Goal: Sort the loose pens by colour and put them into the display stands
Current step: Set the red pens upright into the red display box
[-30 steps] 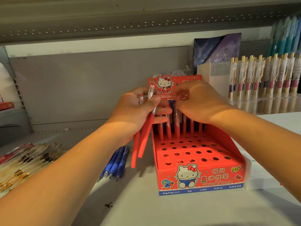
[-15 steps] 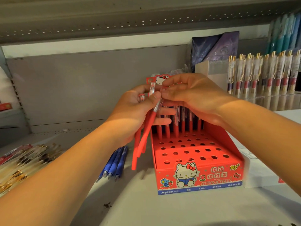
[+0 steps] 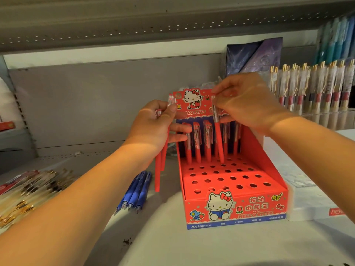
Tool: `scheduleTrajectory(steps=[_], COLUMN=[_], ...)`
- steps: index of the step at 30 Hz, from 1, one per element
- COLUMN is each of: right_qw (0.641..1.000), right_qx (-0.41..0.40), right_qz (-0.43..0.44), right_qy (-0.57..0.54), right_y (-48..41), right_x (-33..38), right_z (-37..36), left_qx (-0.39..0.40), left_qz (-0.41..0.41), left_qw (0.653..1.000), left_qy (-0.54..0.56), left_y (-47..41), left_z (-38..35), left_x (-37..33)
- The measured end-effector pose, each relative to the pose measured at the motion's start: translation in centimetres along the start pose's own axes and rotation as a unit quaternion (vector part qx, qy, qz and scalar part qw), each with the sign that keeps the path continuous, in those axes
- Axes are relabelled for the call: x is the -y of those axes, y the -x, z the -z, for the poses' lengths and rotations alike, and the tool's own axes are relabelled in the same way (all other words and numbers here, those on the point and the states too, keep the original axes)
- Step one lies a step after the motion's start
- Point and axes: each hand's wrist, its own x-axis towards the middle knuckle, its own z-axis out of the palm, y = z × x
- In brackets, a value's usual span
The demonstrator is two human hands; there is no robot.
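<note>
Right hand point(image 3: 247, 104) pinching red pen point(image 3: 219, 143), Joytop stand point(image 3: 236, 212)

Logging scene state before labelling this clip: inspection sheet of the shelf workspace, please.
Surface: pale shelf, one dark smudge near the front.
Job's things: red display stand, standing red pens in its back row, most holes empty; a few blue pens lying left of it.
Clutter: gold-clipped pen pile far left; white box right of the stand.
Hands: left hand grips spare red pens; right hand pinches a single red pen, tip at the back holes, cannot tell if it is seated.
Cables: nothing seen.
Surroundings: clear pen rack, dark packet behind, upper shelf.
</note>
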Motion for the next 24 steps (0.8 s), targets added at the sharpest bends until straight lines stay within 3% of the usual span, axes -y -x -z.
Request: scheduleTrajectory(steps=[3, 12, 19, 24], right_qw=[0.997, 0.996, 1.000, 0.993], right_qx=[-0.013, -0.013, 0.007, 0.074], right_qz=[0.036, 0.055, -0.004, -0.051], right_qy=[0.061, 0.069, 0.009, 0.076], right_y=[-0.3, -0.6, -0.2, 0.2], right_x=[-0.6, -1.2, -0.7, -0.8], right_z=[-0.1, -0.3, -0.2, -0.5], left_qx=[0.006, 0.008, 0.018, 0.038], left_qz=[0.000, 0.004, 0.011, 0.015], left_qw=[1.000, 0.999, 0.999, 0.999], left_qy=[0.006, 0.034, 0.045, 0.007], left_y=[-0.1, 0.0, 0.0, 0.1], left_z=[0.0, 0.0, 0.1, 0.4], left_x=[0.0, -0.2, 0.0, -0.1])
